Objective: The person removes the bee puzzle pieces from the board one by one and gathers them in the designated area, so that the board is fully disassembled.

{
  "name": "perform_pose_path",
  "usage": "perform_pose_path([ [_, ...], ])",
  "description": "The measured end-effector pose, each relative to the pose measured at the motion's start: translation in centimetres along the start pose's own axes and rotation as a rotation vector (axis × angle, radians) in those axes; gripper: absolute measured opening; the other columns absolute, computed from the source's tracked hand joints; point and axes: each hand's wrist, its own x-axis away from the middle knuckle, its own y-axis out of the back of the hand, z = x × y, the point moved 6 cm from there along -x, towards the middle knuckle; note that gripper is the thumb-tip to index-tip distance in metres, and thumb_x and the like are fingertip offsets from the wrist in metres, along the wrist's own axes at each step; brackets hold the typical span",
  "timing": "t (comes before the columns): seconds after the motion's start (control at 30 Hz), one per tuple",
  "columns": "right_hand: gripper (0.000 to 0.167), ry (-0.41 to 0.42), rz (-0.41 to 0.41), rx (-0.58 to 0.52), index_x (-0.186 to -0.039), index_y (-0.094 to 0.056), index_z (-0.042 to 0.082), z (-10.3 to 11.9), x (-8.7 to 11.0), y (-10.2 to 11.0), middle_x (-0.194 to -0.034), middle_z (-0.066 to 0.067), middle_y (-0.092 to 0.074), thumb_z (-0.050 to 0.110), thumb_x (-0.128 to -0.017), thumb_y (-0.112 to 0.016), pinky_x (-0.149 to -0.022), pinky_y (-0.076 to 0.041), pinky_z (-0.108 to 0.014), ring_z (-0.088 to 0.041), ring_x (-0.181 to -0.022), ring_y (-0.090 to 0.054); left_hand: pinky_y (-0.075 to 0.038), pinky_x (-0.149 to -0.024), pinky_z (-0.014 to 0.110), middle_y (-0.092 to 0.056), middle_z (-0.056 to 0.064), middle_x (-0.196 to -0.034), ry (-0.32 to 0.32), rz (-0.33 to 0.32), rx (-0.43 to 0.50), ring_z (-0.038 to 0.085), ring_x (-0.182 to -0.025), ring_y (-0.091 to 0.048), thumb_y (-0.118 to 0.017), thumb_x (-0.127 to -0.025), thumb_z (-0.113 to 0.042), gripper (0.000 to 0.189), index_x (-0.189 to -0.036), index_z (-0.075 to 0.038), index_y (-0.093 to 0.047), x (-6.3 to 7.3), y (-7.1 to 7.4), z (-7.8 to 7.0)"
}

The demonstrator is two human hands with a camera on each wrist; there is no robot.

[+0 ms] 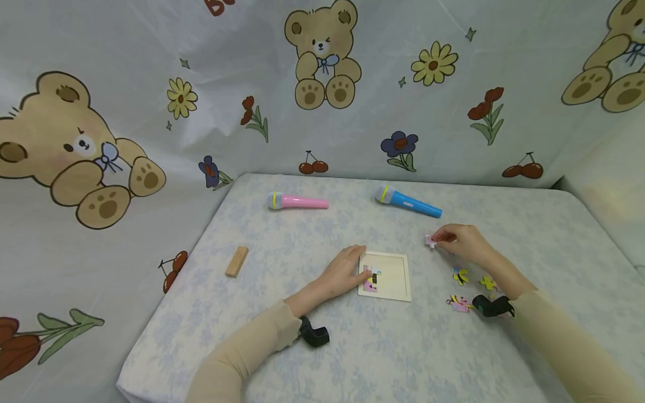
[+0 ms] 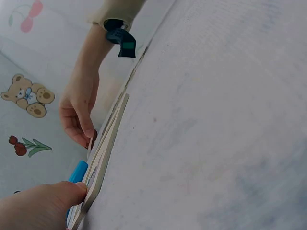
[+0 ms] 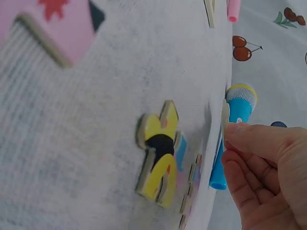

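Observation:
My left hand (image 1: 345, 270) holds the left side of a square wooden puzzle tray (image 1: 395, 298), fingers at its upper left corner and thumb over the rim. In the left wrist view the thumb (image 2: 72, 191) lies on the edge of the tray (image 2: 109, 143). A pink and yellow puzzle section sits along the tray's left side, partly under the thumb. To the right of the tray, my right hand (image 1: 461, 242) pinches a small pink puzzle piece (image 1: 430, 241) between thumb and fingertips. That piece shows edge-on in the right wrist view, at the fingertips.
Several loose puzzle pieces lie near the right forearm, among them a yellow and black one (image 1: 460, 275), a yellow one (image 1: 488, 282) and a pink one (image 1: 459, 304). Farther back are a pink microphone (image 1: 304, 202) and a blue microphone (image 1: 415, 205). A wooden block (image 1: 237, 262) lies at left.

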Motion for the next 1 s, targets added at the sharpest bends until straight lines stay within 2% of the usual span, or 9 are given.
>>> perform_pose_path([
  [0.17, 0.011, 0.011, 0.019, 0.027, -0.094, -0.07, 0.001, -0.3, -0.7, 0.0, -0.087, -0.007, -0.067, 0.002, -0.083, -0.071, -0.069, -0.053, -0.038, -0.025, -0.08, -0.061, -0.025, -0.109, 0.033, -0.04, 0.016, -0.142, -0.001, -0.008, -0.014, 0.025, -0.133, -0.034, -0.058, -0.093, -0.037, 0.067, -0.143, 0.002, -0.035, -0.2, 0.3, 0.1],
  [0.3, 0.012, -0.001, 0.075, 0.051, -0.095, -0.07, 0.002, -0.9, -1.1, -0.6, -0.088, -0.006, -0.066, 0.003, -0.082, -0.071, -0.071, -0.053, -0.04, -0.022, -0.079, -0.059, -0.025, -0.109, 0.032, -0.041, 0.015, -0.142, -0.01, -0.008, -0.016, 0.025, -0.132, -0.035, -0.056, -0.094, -0.036, 0.066, -0.143, 0.002, -0.035, -0.3, 0.4, -0.2],
  [0.43, 0.016, -0.031, 0.115, 0.023, -0.099, -0.069, 0.0, -0.7, -0.8, -0.3, -0.092, -0.007, -0.066, 0.005, -0.084, -0.07, -0.073, -0.054, -0.04, -0.024, -0.084, -0.06, -0.026, -0.109, 0.032, -0.042, 0.015, -0.141, -0.007, -0.001, -0.02, 0.024, -0.132, -0.036, -0.054, -0.095, -0.036, 0.064, -0.144, 0.001, -0.035, -0.1, 0.2, -0.3],
  [0.6, 0.025, -0.04, 0.043, -0.114, -0.111, -0.066, 0.0, 2.5, -0.3, 1.5, -0.104, -0.015, -0.066, 0.014, -0.09, -0.066, -0.069, -0.055, -0.032, -0.031, -0.095, -0.062, -0.025, -0.109, 0.033, -0.039, 0.015, -0.143, -0.003, 0.006, -0.016, 0.024, -0.133, -0.033, -0.056, -0.093, -0.042, 0.07, -0.144, 0.001, -0.033, 0.2, 0.0, -0.1],
  [0.7, 0.029, 0.006, -0.019, -0.207, -0.115, -0.065, 0.001, 5.1, 0.5, 1.7, -0.109, -0.015, -0.065, 0.017, -0.091, -0.065, -0.07, -0.054, -0.026, -0.03, -0.096, -0.062, -0.024, -0.11, 0.033, -0.037, 0.015, -0.145, -0.014, 0.028, -0.013, 0.024, -0.135, -0.031, -0.058, -0.091, -0.047, 0.077, -0.145, 0.0, -0.031, 0.3, -0.1, -0.1],
  [0.83, 0.028, 0.064, -0.038, -0.279, -0.114, -0.065, 0.001, 7.9, 1.6, -0.1, -0.109, -0.01, -0.066, 0.015, -0.089, -0.067, -0.078, -0.054, -0.033, -0.028, -0.096, -0.063, -0.022, -0.11, 0.032, -0.036, 0.013, -0.146, -0.05, 0.056, -0.037, 0.023, -0.136, -0.029, -0.061, -0.087, -0.05, 0.084, -0.147, -0.001, -0.028, 0.4, -0.1, -0.3],
  [1.0, 0.031, 0.069, 0.043, -0.341, -0.114, -0.065, 0.0, 9.3, 1.7, -4.1, -0.11, -0.01, -0.066, 0.015, -0.087, -0.069, -0.082, -0.052, -0.04, -0.029, -0.099, -0.062, -0.022, -0.11, 0.031, -0.034, 0.013, -0.147, -0.099, 0.074, -0.034, 0.022, -0.135, -0.029, -0.065, -0.082, -0.054, 0.093, -0.147, 0.0, -0.026, 0.5, 0.0, -0.2],
])
